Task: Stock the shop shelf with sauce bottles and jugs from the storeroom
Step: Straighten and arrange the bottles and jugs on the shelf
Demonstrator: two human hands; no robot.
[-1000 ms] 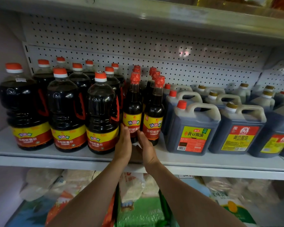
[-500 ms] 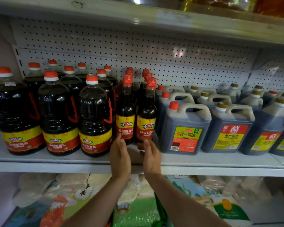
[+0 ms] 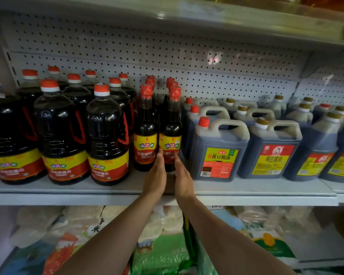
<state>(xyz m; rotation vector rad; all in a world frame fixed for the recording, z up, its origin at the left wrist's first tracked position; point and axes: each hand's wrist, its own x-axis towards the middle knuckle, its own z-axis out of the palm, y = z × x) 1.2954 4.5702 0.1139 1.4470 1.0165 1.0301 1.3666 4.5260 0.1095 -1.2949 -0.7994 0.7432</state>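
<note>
Dark sauce bottle (image 3: 170, 133) upright on shelf (image 3: 68, 188), left hand (image 3: 155, 176) and right hand (image 3: 183, 179) flanking it, straight fingers pressed together, fingertips touching label.

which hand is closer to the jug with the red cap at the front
Right. The right hand lies straight along the right side of the front slim bottle, just left of the red-capped jug. The left hand is on the bottle's far side, farther from the jug.
</note>
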